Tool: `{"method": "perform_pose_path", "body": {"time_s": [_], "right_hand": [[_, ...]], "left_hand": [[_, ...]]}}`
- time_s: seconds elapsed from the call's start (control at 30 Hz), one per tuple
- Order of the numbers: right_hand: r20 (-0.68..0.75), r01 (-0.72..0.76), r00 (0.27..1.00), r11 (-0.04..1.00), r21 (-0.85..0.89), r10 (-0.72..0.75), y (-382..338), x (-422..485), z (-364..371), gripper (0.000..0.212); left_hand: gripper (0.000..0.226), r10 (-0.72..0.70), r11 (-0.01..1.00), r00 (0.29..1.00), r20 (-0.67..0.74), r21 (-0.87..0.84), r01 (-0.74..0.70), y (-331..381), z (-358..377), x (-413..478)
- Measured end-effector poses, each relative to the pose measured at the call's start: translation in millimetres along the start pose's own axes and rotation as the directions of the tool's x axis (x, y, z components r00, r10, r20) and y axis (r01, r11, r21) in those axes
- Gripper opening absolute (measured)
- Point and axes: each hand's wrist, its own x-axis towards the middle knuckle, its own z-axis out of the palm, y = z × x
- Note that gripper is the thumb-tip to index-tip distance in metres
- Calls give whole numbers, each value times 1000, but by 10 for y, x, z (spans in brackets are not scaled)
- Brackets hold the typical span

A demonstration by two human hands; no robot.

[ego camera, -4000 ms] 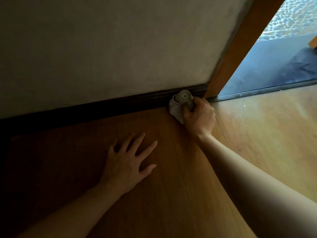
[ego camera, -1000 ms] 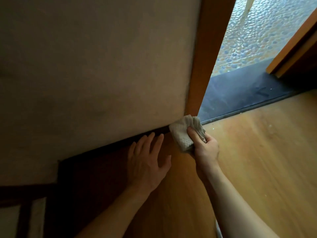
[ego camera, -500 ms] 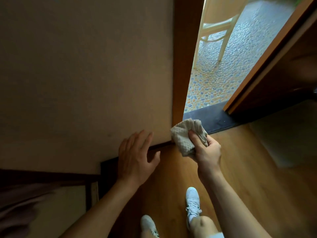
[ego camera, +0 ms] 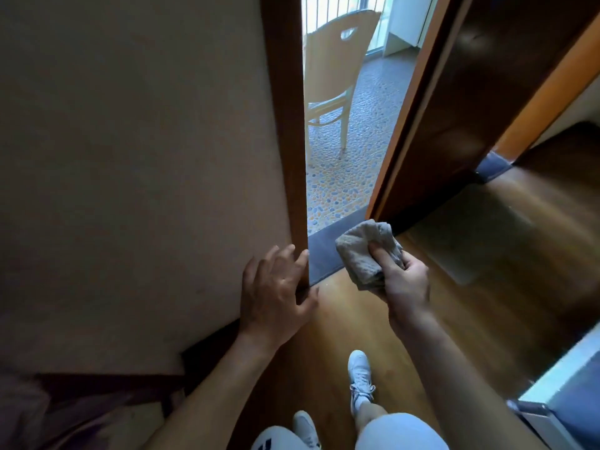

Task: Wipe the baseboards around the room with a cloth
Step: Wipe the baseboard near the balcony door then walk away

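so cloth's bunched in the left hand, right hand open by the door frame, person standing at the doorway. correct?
Hands are swapped. The head view shows the cloth bunched in the right hand, while the left hand is open, fingers spread, by the wooden door frame. The rest holds: the person stands at the doorway, white shoes on the wood floor.

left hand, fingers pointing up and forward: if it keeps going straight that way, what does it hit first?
Most likely the wooden door frame. The left hand is open, its fingertips already at the frame's lower edge beside the wall; actual contact can't be confirmed. The cloth in the right hand lies off that line.
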Motion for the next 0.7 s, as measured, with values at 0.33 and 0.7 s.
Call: {"method": "perform_pose_path", "body": {"time_s": [0.33, 0.7], "right_hand": [[-321, -8, 944, 981, 196, 71, -288, -115, -1039, 20], [-473, 64, 879, 971, 231, 54, -669, 770, -2474, 26]], "left_hand": [[58, 264, 961, 964, 17, -90, -261, 833, 142, 251], [63, 494, 869, 854, 161, -70, -490, 2403, 855, 1302]]}}
